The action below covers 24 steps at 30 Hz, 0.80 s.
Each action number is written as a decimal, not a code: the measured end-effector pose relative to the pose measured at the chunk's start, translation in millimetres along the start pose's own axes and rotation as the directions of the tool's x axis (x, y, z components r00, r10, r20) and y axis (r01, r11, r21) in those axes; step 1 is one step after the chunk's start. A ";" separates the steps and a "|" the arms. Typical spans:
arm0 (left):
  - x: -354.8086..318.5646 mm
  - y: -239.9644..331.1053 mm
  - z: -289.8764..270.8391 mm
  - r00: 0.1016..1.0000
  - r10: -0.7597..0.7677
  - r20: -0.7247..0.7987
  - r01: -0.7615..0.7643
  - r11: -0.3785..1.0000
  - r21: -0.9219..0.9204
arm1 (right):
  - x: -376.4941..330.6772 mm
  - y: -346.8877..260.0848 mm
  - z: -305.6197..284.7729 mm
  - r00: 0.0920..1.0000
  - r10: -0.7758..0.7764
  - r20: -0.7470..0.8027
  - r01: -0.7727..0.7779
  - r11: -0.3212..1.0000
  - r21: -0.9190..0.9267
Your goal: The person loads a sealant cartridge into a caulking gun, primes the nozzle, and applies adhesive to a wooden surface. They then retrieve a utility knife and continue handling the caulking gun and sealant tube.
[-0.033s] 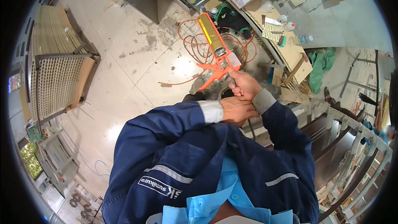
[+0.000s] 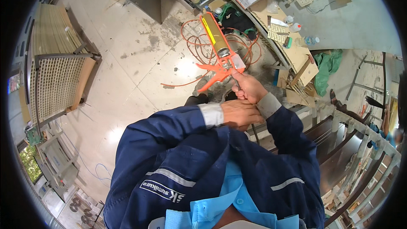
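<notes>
An orange caulking gun (image 2: 215,73) with a yellow-gold cartridge (image 2: 215,38) points away from me over the floor. My right hand (image 2: 249,87) is closed on the thin metal rod sticking out behind the gun's handle. My left hand (image 2: 238,113) sits just under it, fingers curled against the right wrist. I cannot see whether the left hand also grips the rod. Both arms are in dark blue sleeves with grey cuffs.
Coiled orange hose (image 2: 199,42) lies on the stained tile floor (image 2: 135,55) beneath the gun. A cluttered bench (image 2: 292,51) with boxes, bottles and a green cloth runs along the right. A slatted grille panel (image 2: 55,80) leans at the left. Metal frames (image 2: 360,152) stand at the lower right.
</notes>
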State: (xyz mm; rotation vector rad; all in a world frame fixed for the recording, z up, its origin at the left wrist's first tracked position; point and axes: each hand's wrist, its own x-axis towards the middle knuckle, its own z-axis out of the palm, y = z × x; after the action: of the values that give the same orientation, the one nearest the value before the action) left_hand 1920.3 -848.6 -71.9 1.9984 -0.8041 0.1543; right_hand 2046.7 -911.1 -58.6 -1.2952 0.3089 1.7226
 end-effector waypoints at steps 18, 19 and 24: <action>-127.5 -54.0 -171.1 -0.194 -0.871 -0.452 0.033 0.455 -0.890 | -13.8 44.5 26.2 0.839 -0.522 -0.154 0.390 0.774 -0.498; -132.1 -62.9 -170.2 -0.145 -0.890 -0.433 -0.067 0.446 -0.893 | -14.6 56.4 28.2 0.834 -0.533 -0.145 0.416 0.779 -0.469; -136.4 -73.2 -150.4 0.119 -0.914 -0.387 -0.307 0.337 -0.890 | -25.7 93.9 20.8 0.832 -0.533 -0.157 0.437 0.802 -0.408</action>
State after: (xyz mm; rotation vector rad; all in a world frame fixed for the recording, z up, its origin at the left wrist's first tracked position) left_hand 1889.1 -636.8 -99.2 0.5483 0.6169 0.4809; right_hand 1960.6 -961.1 -57.4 -1.7007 -0.1989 1.1869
